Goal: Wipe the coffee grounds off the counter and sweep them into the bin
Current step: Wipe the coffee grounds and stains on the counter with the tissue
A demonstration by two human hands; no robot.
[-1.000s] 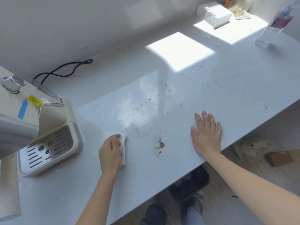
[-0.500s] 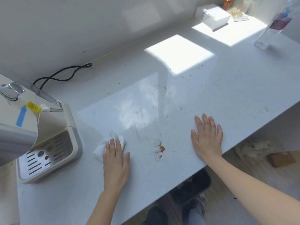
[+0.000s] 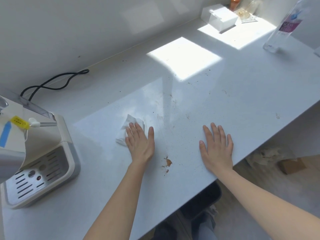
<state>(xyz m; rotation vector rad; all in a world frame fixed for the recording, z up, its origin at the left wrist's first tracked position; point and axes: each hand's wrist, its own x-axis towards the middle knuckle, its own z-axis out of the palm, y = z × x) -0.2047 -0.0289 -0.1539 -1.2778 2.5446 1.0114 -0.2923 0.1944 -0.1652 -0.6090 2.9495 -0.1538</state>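
Coffee grounds (image 3: pixel 167 162), a brown clump, lie on your white tabletop (image 3: pixel 103 196) between your flat hands: left hand (image 3: pixel 140 144) presses a crumpled white tissue (image 3: pixel 129 127), right hand (image 3: pixel 217 149) rests empty, fingers straight.

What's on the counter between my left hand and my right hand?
In the head view, a brown clump of coffee grounds lies between the left hand and right hand, with fine specks scattered around it.

A home kitchen — white counter (image 3: pixel 225 104), espresso machine (image 3: pixel 34 153) (corded), water bottle (image 3: pixel 284 26).
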